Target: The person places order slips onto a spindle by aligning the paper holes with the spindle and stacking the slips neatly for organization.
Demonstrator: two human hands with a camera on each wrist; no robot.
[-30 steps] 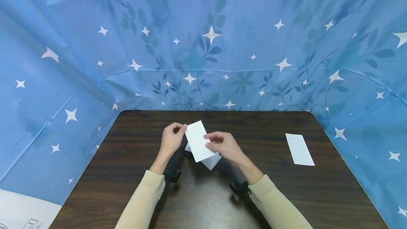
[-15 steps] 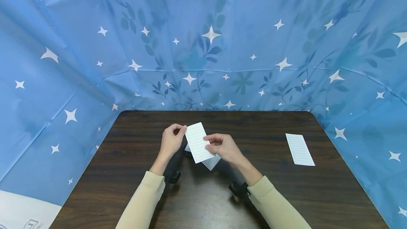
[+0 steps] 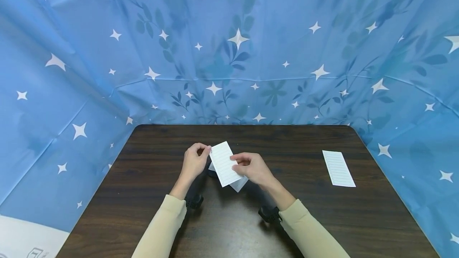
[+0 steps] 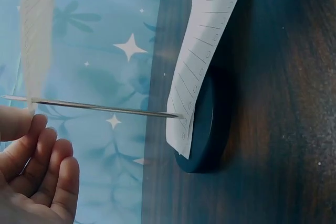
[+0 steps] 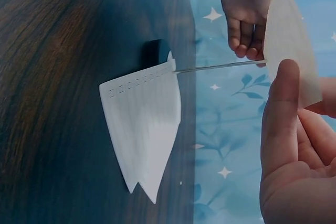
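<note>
Lined slip (image 3: 224, 164) sits near tip of metal spike (image 4: 105, 108) (pierced or just touching, can't tell tbh). Left hand (image 3: 193, 161) pinches its corner by spike, right hand (image 3: 254, 167) pinches opposite edge, slip between them; two-sided grip probably keeps paper steady. Lower slips (image 4: 202, 38) rest over dark base (image 4: 207, 135). Loose slip (image 3: 338, 168) on table (image 3: 229, 226), off right.

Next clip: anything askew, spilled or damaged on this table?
Slight untidiness only: the lower sheets on the spike are fanned, their free ends splayed rather than aligned. A lone lined sheet lies apart toward the right of the table, flat. Nothing looks spilled or torn.
</note>
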